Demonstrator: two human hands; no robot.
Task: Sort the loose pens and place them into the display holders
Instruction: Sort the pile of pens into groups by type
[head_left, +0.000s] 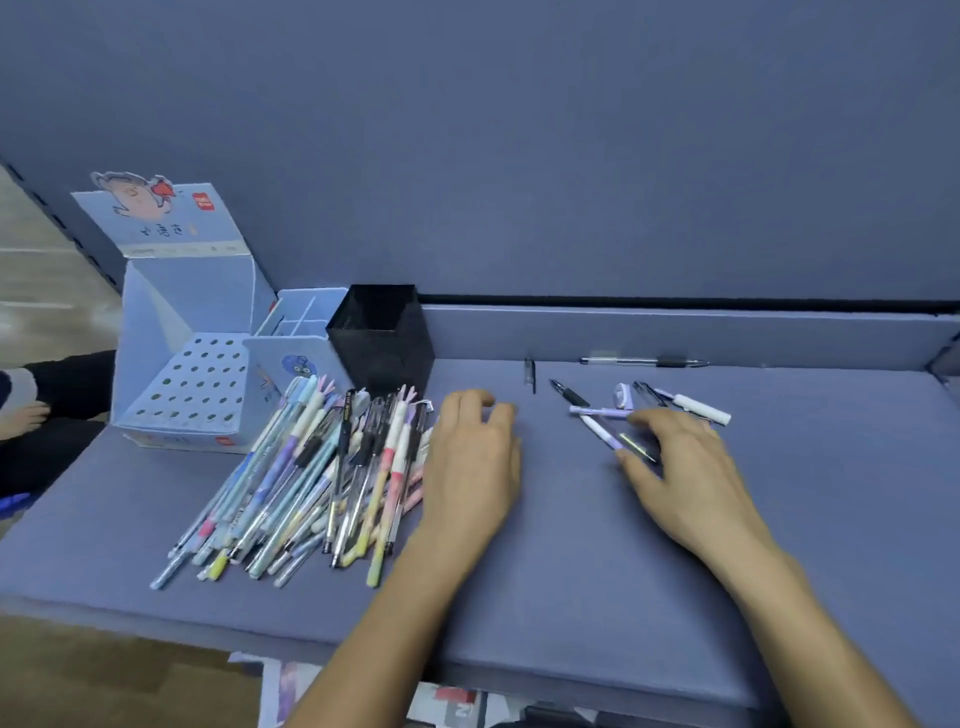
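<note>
From the head view, I'm at the sorting step and nothing has gone into a holder yet. The big pile of pens lies fanned on the blue shelf, just in front of the cardboard display holder, whose punched holes all look vacant. A divided tray and a black mesh cup stand behind the pile.

My left hand lies palm down with loose fingers against the pile's right edge, gripping nothing. My right hand is well apart from it, reaching into a smaller scatter of pens. Its thumb and fingers bracket a lilac pen, but blur keeps me from telling whether the pinch has closed. One black-grip pen lies alone by the back ledge.

As I judge it, the next move calls for a firm pinch on that lilac pen, a clean lift off its neighbours, then a carry across to a matching holder. The barrel needs to turn upright before it meets a hole.
</note>
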